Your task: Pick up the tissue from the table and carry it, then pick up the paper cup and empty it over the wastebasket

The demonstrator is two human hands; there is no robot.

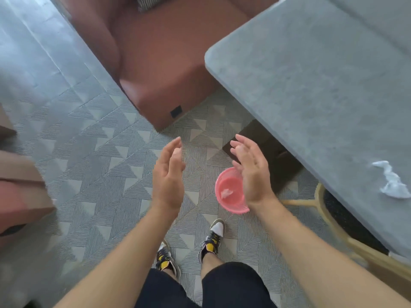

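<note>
Pink bin (231,192) sitting on patterned floor (89,152) under person's hands, scrap of crumpled paper (226,193) lying inside. Left hand (169,174) hovering left of bin, fingers straight, palm facing inward, gripping nothing. Right hand (252,172) hovering over bin's right rim, fingers relaxed, likewise empty. Grey table (322,85) standing right of bin, white crumpled tissue (392,182) lying near its edge.

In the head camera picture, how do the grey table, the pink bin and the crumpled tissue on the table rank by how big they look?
Largest to smallest:
1. grey table
2. pink bin
3. crumpled tissue
The bin and tissue look close in size, and the bin lies farther away on the floor.
</note>
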